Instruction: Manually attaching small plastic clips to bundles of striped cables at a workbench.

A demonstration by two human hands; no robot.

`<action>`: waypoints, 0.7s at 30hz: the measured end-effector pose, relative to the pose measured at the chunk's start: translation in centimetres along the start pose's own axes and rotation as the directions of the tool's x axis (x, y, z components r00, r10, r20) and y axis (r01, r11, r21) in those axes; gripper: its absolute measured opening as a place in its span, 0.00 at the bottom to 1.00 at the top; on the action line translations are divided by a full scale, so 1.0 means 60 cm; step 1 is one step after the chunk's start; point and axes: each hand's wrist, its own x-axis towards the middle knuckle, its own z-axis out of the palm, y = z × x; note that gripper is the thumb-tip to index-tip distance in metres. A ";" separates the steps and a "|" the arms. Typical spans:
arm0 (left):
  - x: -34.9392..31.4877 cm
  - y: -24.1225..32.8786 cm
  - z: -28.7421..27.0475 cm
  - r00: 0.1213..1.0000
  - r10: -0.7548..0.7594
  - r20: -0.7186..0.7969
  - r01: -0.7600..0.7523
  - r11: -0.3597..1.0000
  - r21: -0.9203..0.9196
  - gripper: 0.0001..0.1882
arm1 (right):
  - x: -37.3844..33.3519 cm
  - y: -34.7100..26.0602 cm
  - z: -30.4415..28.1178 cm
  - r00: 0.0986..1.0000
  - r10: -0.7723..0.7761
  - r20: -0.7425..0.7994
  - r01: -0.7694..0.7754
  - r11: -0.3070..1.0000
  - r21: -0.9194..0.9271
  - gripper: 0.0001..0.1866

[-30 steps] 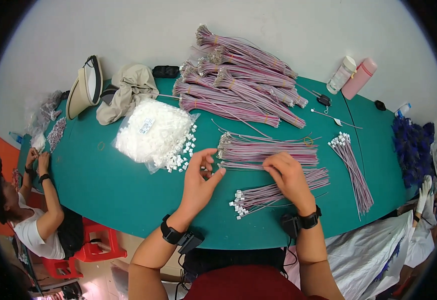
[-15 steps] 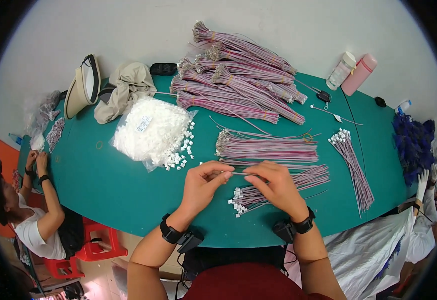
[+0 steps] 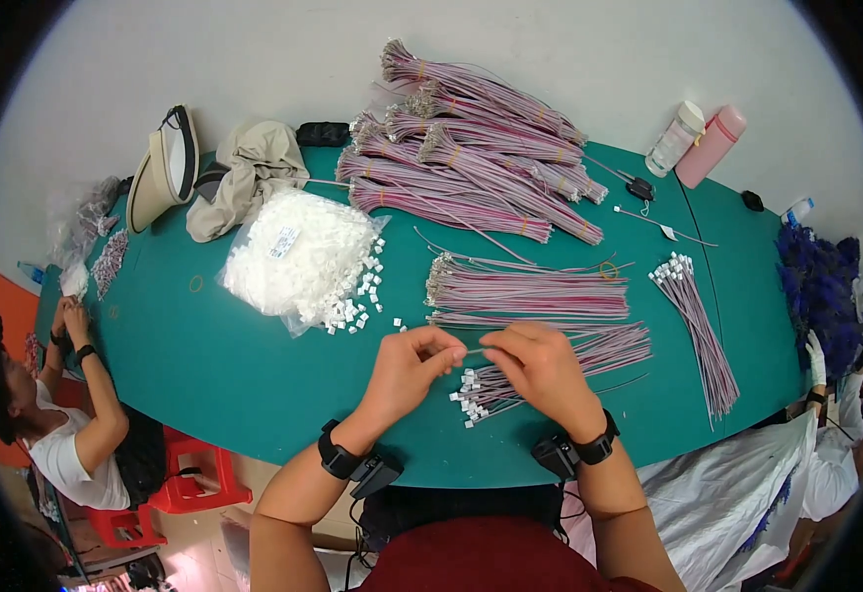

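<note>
Left hand (image 3: 407,370) and right hand (image 3: 542,367) pinch a wire (image 3: 477,351) (apparently single)

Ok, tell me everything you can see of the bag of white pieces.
The bag looks like clear plastic, bulging with small white pieces, a white label on top. It lies on the green table, with beige cloth close behind it and loose pieces along its right side. The left hand is apart from it.

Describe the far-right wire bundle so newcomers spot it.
On the green table, find the pink bottle, back right. Below it in view lies a wire bundle with white connectors. Unlike bundles near the right hand, it runs mostly front to back.
</note>
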 end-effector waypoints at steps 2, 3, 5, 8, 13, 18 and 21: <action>-0.003 0.003 0.004 1.000 0.002 0.001 -0.002 1.000 0.024 0.05 | -0.001 -0.006 0.000 0.999 0.051 0.009 -0.051 0.997 0.060 0.06; -0.005 0.003 0.005 1.000 -0.005 0.016 0.005 1.000 0.016 0.05 | -0.002 -0.005 0.000 0.999 0.045 0.017 -0.046 0.995 0.089 0.05; -0.006 0.003 0.006 0.999 -0.018 0.046 0.018 1.000 0.001 0.05 | -0.003 -0.004 0.001 0.999 0.032 0.034 -0.037 0.989 0.146 0.05; -0.007 0.009 0.005 1.000 -0.001 0.032 0.001 1.000 -0.019 0.06 | 0.001 -0.013 -0.007 0.986 0.131 0.102 -0.151 0.963 0.224 0.04; -0.007 0.017 -0.004 0.997 -0.043 0.059 0.042 0.999 0.022 0.06 | -0.001 -0.013 0.005 0.981 0.179 0.071 -0.192 0.931 0.310 0.03; 0.009 0.038 -0.047 0.942 0.250 -0.225 -0.167 0.928 0.333 0.06 | -0.001 -0.008 0.000 0.985 0.171 -0.036 -0.154 0.948 0.277 0.03; 0.016 0.032 -0.080 0.884 0.426 -0.195 -0.167 0.676 0.718 0.08 | 0.001 -0.011 -0.001 0.975 0.218 -0.026 -0.203 0.940 0.275 0.03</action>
